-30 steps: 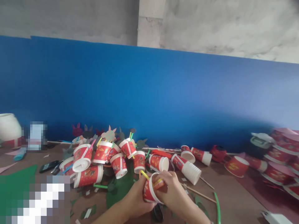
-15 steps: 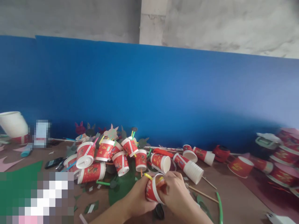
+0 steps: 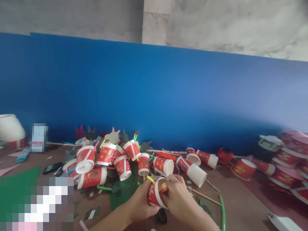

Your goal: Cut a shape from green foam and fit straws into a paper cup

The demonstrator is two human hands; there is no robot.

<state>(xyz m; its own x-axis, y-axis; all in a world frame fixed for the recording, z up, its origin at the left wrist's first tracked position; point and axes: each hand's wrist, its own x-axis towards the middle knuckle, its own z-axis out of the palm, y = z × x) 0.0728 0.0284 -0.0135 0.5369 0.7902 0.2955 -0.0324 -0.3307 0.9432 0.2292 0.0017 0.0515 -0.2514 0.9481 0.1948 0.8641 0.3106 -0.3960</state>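
Observation:
A red paper cup with a white rim [image 3: 153, 195] is tipped sideways, its mouth toward the right. My left hand [image 3: 139, 202] is wrapped round its left side and underside. A yellow straw [image 3: 150, 179] pokes out by the cup's upper left side. At the cup's mouth is my right hand [image 3: 178, 195], its fingers closed and partly inside; a yellow and orange piece [image 3: 164, 187] shows beside them. What those fingertips pinch is hidden.
Red cups with straws and paper animal heads [image 3: 112, 136] are piled behind, left of centre. Nested cups [image 3: 196, 175], wooden sticks [image 3: 204, 195] and a green straw [image 3: 223, 211] lie to the right. Green paper [image 3: 20, 189] is at left; a blue partition [image 3: 154, 96] stands behind.
The view has shifted slightly, moving everything a little to the left. Both hands remain at the cup, with the right hand's fingers slightly changed at its mouth.

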